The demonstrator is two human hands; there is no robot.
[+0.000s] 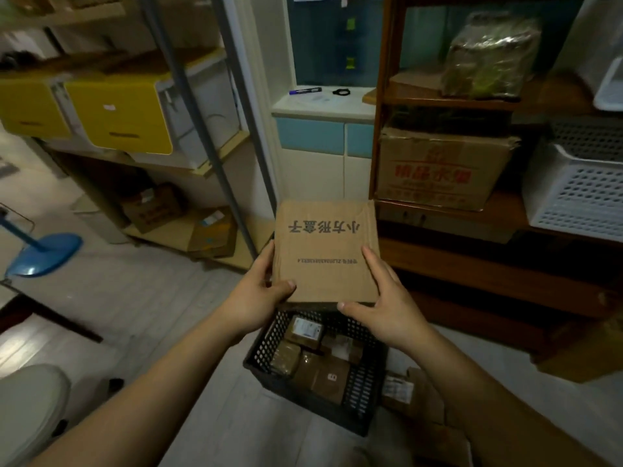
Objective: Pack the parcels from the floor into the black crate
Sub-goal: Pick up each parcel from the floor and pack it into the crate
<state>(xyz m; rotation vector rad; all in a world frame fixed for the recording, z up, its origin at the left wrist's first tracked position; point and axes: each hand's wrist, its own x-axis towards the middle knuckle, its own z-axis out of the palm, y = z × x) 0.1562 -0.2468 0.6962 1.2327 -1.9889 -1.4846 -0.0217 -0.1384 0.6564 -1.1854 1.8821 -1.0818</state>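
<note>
Cardboard parcel (325,251) was held flat, printed face up, above the far end of the black crate (266,338), presumably so it could be lowered onto the packed parcels (332,377). Our left hand (259,298) gripped its left edge, thumb on top. Our right hand (384,298) gripped the near right corner, fingers curled round it. Two-handed support kept it level. Another parcel (397,387) lay on the floor just right of the crate.

The box (325,251) hangs over the crate (266,345), parcels (332,379) inside it.

One black crate (266,343), one held parcel (325,254), two hands (258,293) (387,299)
</note>
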